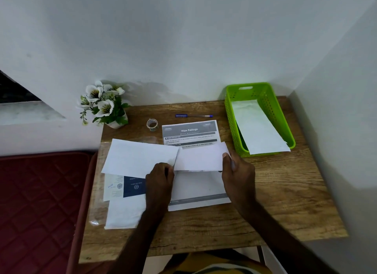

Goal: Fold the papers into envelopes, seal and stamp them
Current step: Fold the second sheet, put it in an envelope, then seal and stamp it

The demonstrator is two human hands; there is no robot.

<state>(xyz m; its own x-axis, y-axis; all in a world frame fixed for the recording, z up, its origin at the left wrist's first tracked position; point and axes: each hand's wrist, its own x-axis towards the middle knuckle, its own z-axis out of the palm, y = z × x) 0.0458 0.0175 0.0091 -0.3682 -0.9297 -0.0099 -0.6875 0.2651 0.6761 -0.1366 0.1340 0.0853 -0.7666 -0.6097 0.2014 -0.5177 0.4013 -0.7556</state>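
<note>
I hold a folded white paper (199, 158) over the middle of the wooden table (265, 202). My left hand (160, 181) pinches its left lower corner and my right hand (237, 171) grips its right edge. Under it lies a flat printed sheet (195, 194). A white envelope (138, 157) lies to the left, touching the held paper. Behind, a printed page headed "Wipe Railings" (190, 132) lies flat. A roll of clear tape (152, 124) and a blue pen (193, 116) sit farther back.
A green plastic basket (267, 94) with a long white envelope (259, 127) in it stands at the back right. A pot of white flowers (104, 104) is at the back left. More papers with a dark blue print (133, 187) lie front left. A red mattress (40, 202) borders the table's left.
</note>
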